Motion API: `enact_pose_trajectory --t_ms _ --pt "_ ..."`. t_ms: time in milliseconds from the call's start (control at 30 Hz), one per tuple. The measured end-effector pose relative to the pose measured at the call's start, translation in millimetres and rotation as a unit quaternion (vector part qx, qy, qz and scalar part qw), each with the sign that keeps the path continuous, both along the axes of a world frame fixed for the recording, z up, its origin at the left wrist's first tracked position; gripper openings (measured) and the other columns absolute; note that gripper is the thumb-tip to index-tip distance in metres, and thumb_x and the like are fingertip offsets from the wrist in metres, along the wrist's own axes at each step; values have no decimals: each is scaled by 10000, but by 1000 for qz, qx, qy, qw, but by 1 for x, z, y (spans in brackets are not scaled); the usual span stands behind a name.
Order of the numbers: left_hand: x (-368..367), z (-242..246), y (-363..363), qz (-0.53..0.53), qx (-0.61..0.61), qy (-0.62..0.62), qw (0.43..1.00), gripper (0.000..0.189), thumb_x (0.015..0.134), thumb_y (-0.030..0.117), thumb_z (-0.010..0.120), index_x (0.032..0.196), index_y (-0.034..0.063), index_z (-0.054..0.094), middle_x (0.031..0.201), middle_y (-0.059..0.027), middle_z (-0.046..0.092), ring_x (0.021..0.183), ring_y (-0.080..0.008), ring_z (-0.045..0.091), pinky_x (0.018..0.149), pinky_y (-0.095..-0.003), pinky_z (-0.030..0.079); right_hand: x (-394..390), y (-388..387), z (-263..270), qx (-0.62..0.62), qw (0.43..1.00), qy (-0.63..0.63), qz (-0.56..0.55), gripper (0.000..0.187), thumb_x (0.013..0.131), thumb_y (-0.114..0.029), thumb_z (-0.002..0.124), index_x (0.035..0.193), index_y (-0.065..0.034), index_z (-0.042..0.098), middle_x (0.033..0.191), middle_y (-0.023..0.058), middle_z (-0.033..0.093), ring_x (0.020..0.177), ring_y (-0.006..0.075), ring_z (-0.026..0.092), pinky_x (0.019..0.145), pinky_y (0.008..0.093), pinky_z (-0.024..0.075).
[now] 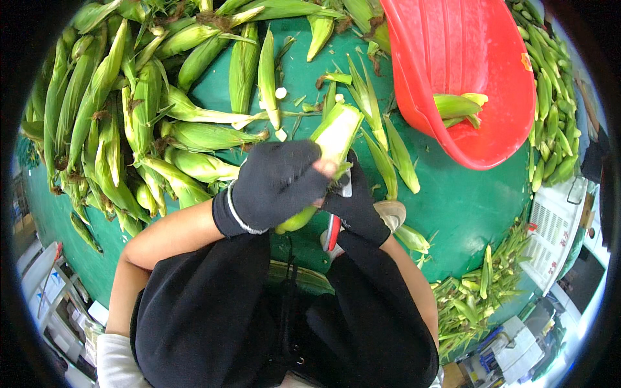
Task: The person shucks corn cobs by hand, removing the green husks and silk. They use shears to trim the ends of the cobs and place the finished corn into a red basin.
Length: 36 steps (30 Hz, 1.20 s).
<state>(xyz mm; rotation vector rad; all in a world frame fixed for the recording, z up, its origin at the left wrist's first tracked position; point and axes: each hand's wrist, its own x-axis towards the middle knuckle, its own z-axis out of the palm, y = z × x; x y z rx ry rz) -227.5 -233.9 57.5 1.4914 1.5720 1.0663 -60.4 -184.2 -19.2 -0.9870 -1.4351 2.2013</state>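
My left hand, in a black fingerless glove, grips an ear of corn. The ear slants up and to the right, its pale, cut-open side showing at the top and its lower end poking out below my palm. My right hand, gloved the same way, is closed around a small cutting tool with a red handle. The tool's metal part sits close against the ear; its exact kind is partly hidden by my fingers.
Unshucked corn is heaped at the left on a green surface. A red plastic scoop at the upper right holds husked pieces. Loose husks lie between. Another corn pile and husk scraps are at the right.
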Motion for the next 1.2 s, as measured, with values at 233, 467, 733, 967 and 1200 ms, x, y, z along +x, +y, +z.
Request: enact_pose_trajectory --t_ms 233,467,733,967,1200 --pt "-2 6 -1 -51 114 122 985 220 804 198 614 676 63 496 548 -112 434 487 -325 488 437 -390 369 -5 3 14 -28 999 -23 -6 857 566 -137 810 1278 -65 339 1190 98 479 1099 219 480 934 344 399" --pt "-22 16 6 -4 -115 -233 966 361 857 326 573 717 -7 582 558 -57 534 482 -149 523 455 -299 383 6 10 1 -6 998 2 64 890 569 -167 815 1294 -41 314 1207 110 460 1139 217 436 965 354 359" --pt "-34 7 30 -76 -204 -177 960 440 863 391 555 656 3 571 501 3 432 492 -59 411 450 -254 327 11 7 4 -55 993 42 94 884 578 -155 799 1307 -20 318 1234 119 462 1131 232 454 970 354 356" --pt "-16 -23 15 8 108 -66 992 228 896 211 504 790 28 591 537 -48 479 485 -169 495 481 -288 374 9 2 -2 -251 957 137 39 877 584 -154 793 1311 -25 320 1224 117 476 1109 236 475 961 358 368" --pt "-13 2 6 114 -119 -276 947 327 894 267 503 783 -24 603 602 -39 556 517 -92 527 490 -233 411 6 2 -2 -367 906 210 17 871 590 -152 787 1315 -30 321 1213 116 490 1087 240 497 951 363 380"
